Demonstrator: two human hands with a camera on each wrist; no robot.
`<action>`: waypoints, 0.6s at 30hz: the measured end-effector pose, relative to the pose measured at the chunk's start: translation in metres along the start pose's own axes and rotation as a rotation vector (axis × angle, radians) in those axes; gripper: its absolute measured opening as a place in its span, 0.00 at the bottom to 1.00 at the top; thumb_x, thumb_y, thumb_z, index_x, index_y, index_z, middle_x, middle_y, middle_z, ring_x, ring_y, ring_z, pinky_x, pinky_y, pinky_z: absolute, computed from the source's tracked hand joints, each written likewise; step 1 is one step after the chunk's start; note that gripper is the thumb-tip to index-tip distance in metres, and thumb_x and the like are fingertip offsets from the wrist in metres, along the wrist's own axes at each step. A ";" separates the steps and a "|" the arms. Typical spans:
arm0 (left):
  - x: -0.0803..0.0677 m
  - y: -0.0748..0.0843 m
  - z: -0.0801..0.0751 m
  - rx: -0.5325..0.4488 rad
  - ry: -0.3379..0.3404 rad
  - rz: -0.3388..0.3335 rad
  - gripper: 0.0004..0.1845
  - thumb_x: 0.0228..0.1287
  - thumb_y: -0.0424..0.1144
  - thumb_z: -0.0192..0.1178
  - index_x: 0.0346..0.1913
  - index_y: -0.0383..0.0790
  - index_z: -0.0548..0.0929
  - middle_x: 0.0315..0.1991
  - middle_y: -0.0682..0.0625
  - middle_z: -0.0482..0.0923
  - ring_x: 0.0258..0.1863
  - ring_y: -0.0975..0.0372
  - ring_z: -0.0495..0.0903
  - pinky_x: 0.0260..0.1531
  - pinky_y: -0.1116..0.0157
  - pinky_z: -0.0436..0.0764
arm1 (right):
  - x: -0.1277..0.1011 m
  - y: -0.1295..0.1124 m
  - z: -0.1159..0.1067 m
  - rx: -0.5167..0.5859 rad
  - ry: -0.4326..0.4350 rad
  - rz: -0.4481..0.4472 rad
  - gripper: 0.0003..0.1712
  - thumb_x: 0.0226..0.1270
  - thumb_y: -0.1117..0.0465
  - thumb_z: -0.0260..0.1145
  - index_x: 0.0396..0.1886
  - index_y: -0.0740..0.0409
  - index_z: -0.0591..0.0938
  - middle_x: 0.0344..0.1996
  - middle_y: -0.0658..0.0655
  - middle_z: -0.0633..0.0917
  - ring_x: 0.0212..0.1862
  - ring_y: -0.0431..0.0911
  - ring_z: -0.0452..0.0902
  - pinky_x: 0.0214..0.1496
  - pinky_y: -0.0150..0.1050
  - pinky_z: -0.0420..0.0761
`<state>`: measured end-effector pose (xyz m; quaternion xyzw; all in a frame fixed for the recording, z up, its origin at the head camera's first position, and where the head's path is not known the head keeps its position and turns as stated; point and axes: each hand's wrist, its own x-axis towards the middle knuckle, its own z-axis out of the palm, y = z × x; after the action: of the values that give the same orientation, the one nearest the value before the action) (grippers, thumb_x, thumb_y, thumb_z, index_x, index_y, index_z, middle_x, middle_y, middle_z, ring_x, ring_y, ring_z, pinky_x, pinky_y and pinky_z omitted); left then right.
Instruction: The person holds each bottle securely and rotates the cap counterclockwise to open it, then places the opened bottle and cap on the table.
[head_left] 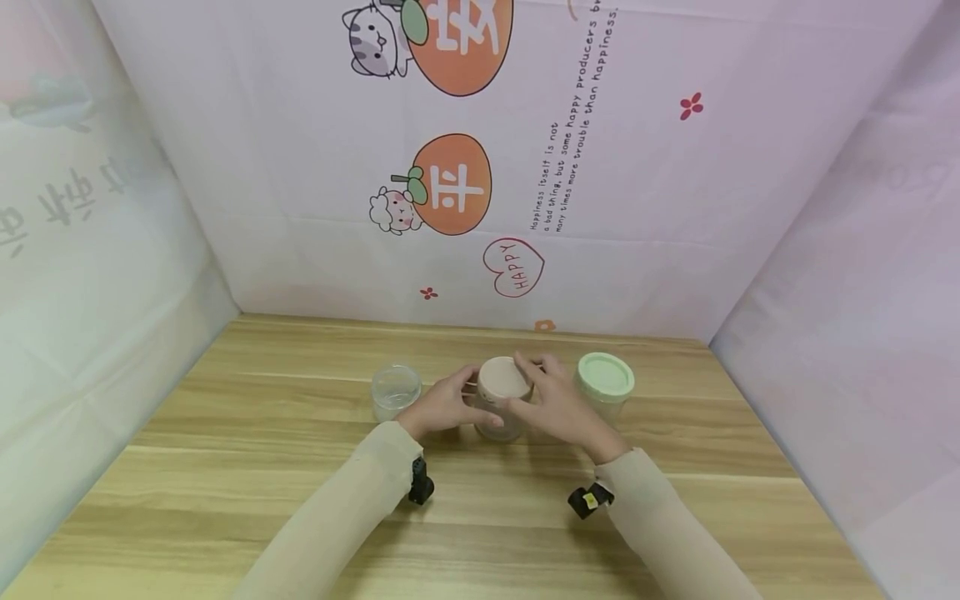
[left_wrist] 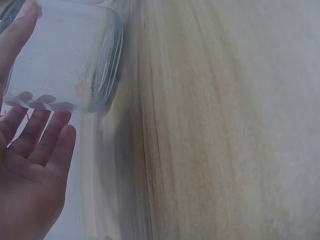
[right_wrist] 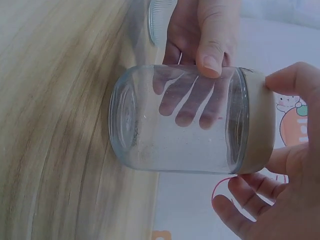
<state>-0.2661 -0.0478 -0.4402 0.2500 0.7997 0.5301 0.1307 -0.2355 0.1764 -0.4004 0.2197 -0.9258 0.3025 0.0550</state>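
Note:
A clear glass jar (head_left: 501, 423) with a beige lid (head_left: 501, 379) stands on the wooden table (head_left: 300, 467) at the centre. My left hand (head_left: 467, 400) grips the jar's glass body from the left, thumb in front and fingers behind. My right hand (head_left: 534, 385) holds the beige lid from the right, fingers curled round its rim. In the right wrist view the jar (right_wrist: 180, 120) looks empty, the left fingers (right_wrist: 205, 35) wrap its far side, and my right thumb and fingers (right_wrist: 287, 80) pinch the lid (right_wrist: 257, 122). The left wrist view shows the glass (left_wrist: 65, 55) against my palm (left_wrist: 30, 170).
A lidless clear jar (head_left: 395, 390) stands just left of my left hand. A jar with a pale green lid (head_left: 606, 379) stands just right of my right hand. Printed pink cloth walls (head_left: 480, 167) close in the table at the back and on both sides.

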 end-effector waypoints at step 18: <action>0.005 -0.011 0.000 0.005 -0.026 0.013 0.47 0.54 0.49 0.77 0.74 0.45 0.63 0.66 0.54 0.70 0.64 0.58 0.71 0.61 0.61 0.74 | 0.006 0.000 0.002 0.118 -0.072 -0.002 0.34 0.75 0.51 0.52 0.79 0.46 0.60 0.72 0.54 0.65 0.71 0.54 0.56 0.66 0.62 0.66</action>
<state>-0.2730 -0.0485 -0.4502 0.2622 0.7976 0.5257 0.1369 -0.2405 0.1732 -0.4012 0.2343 -0.9075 0.3486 0.0090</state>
